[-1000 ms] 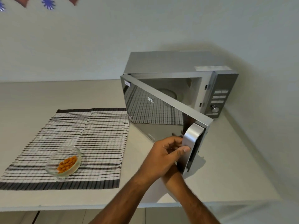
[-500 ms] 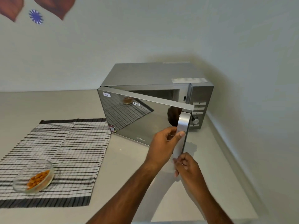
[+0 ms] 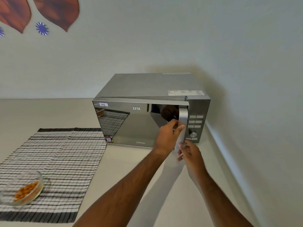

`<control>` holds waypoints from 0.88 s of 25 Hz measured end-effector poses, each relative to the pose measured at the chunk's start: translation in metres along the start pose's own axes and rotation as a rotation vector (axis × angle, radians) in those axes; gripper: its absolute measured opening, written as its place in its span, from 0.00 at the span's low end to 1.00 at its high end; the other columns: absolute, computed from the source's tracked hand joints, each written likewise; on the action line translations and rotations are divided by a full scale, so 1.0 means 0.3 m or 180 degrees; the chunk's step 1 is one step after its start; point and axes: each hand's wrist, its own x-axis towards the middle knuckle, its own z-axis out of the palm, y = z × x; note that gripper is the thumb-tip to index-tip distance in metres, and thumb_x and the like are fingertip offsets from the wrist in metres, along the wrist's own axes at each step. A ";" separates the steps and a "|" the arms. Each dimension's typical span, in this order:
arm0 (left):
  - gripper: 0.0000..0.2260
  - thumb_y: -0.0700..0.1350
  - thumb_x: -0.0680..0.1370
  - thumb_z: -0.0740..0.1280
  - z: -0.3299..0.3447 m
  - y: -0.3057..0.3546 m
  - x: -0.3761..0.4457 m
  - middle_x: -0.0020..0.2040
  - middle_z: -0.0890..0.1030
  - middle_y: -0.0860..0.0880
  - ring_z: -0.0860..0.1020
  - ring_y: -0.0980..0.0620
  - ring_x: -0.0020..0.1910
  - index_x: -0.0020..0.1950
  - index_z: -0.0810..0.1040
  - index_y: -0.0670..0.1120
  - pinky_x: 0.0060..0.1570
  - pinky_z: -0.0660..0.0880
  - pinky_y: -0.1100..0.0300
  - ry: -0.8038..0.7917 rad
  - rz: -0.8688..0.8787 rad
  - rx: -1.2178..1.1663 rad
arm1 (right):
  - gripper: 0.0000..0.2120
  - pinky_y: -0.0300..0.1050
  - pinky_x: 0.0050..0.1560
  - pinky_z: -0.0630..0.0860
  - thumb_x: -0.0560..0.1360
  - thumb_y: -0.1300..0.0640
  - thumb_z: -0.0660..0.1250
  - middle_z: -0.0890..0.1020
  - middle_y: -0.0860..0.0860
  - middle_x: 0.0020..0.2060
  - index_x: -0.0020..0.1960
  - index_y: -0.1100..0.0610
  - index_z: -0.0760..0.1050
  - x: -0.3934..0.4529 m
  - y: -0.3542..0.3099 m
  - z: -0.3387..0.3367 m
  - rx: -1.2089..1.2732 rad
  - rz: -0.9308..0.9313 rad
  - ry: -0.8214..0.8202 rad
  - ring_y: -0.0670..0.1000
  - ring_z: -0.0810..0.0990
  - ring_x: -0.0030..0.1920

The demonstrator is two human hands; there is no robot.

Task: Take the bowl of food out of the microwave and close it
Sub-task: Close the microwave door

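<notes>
The silver microwave (image 3: pixel 147 86) stands in the corner of the counter. Its mirrored door (image 3: pixel 134 125) is almost closed, with only a thin gap along the top right edge. My left hand (image 3: pixel 167 136) grips the vertical door handle (image 3: pixel 182 118) at mid-height, thumb on its front. My right hand (image 3: pixel 188 151) holds the lower end of the same handle with its fingertips. The glass bowl of orange-brown food (image 3: pixel 21 189) sits on the striped placemat (image 3: pixel 62 158) at the lower left, far from both hands.
The control panel with buttons and a knob (image 3: pixel 196 126) is right of the handle. The side wall (image 3: pixel 254 112) runs close along the microwave's right. Bare counter (image 3: pixel 147 177) lies between the mat and the wall. Decorations hang on the back wall.
The door has swung from wide open to nearly closed, pushed by both hands on the handle. The bowl has not moved on the mat; the camera has shifted.
</notes>
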 end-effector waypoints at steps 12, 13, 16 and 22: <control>0.13 0.53 0.86 0.63 0.055 -0.022 0.133 0.61 0.85 0.47 0.79 0.58 0.53 0.66 0.77 0.47 0.50 0.74 0.69 0.0174 -0.0031 0.0029 | 0.20 0.54 0.53 0.87 0.83 0.39 0.61 0.84 0.49 0.42 0.67 0.51 0.74 0.174 0.036 0.000 -0.0391 -0.0147 -0.0060 0.52 0.89 0.38; 0.14 0.53 0.86 0.63 0.057 -0.025 0.137 0.61 0.85 0.47 0.79 0.58 0.54 0.67 0.78 0.47 0.51 0.75 0.68 0.0197 -0.0031 0.0014 | 0.21 0.54 0.52 0.88 0.82 0.38 0.61 0.84 0.49 0.42 0.67 0.50 0.74 0.179 0.040 0.001 -0.0411 -0.0179 -0.0060 0.53 0.89 0.38; 0.14 0.53 0.86 0.64 0.064 -0.035 0.142 0.61 0.85 0.48 0.79 0.58 0.54 0.67 0.78 0.48 0.53 0.76 0.67 0.0233 -0.0062 0.0005 | 0.21 0.54 0.51 0.88 0.81 0.38 0.61 0.85 0.50 0.41 0.67 0.50 0.75 0.189 0.057 0.004 -0.0405 -0.0188 -0.0017 0.53 0.89 0.37; 0.14 0.52 0.85 0.65 0.050 -0.034 0.146 0.61 0.85 0.48 0.79 0.58 0.55 0.67 0.79 0.47 0.50 0.73 0.72 0.0218 -0.0084 -0.0059 | 0.19 0.53 0.51 0.88 0.82 0.39 0.61 0.86 0.51 0.44 0.66 0.50 0.75 0.171 0.044 0.015 -0.0412 -0.0168 0.0088 0.53 0.89 0.37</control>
